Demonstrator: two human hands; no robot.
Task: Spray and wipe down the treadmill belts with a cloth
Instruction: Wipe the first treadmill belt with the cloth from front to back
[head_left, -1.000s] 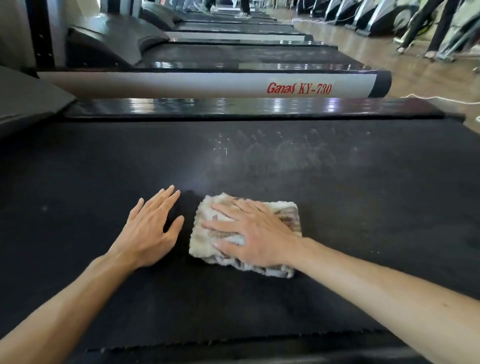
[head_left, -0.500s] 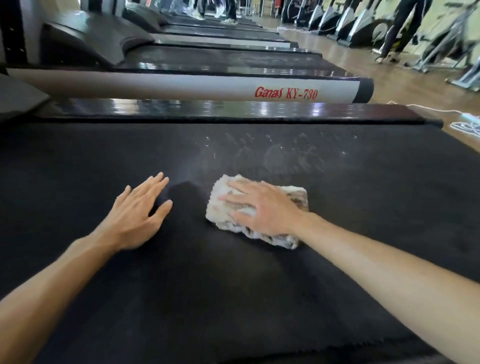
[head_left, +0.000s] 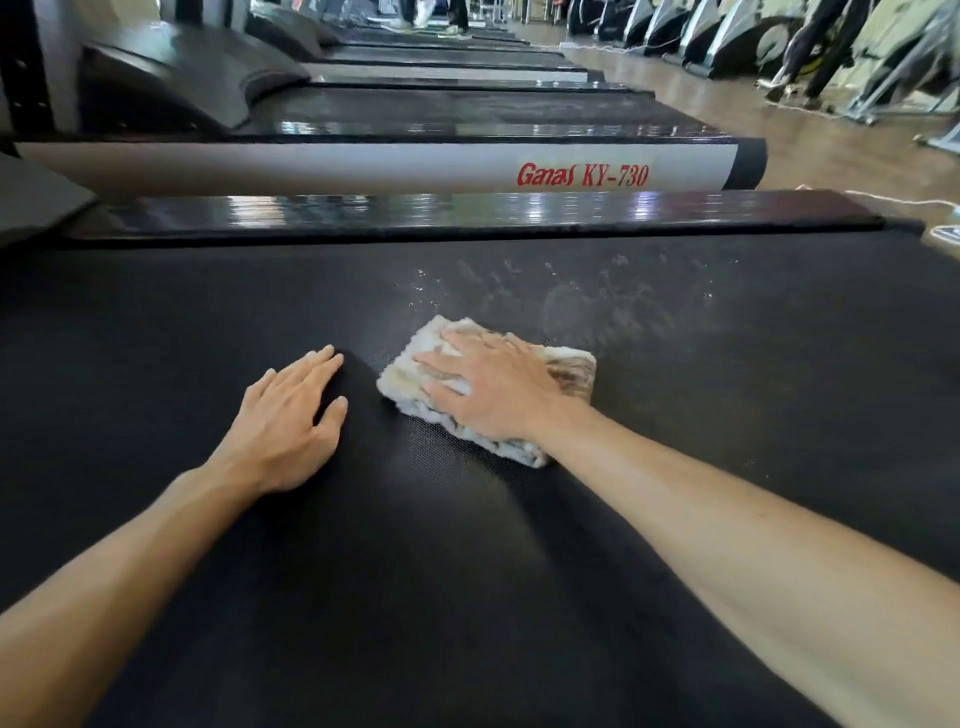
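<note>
A black treadmill belt (head_left: 208, 322) fills the lower view. On it lies a folded, fluffy white-and-brown cloth (head_left: 574, 374). My right hand (head_left: 493, 389) presses flat on top of the cloth, fingers straight and spread. My left hand (head_left: 291, 415) rests flat on the bare belt just left of the cloth, fingers straight, holding nothing. A patch of spray droplets and a pale wet smear (head_left: 582, 301) sits on the belt just beyond the cloth. No spray bottle is in view.
A glossy dark side rail (head_left: 467, 213) borders the belt's far edge. Beyond it is another treadmill with a grey rail marked "Ganas KY-730" (head_left: 582, 175), then more treadmills. Wooden floor, cables and a person's legs (head_left: 815, 47) are at the right.
My right hand has pushed the cloth away from me, up the belt toward the wet patch. The left hand stays flat on the belt beside it.
</note>
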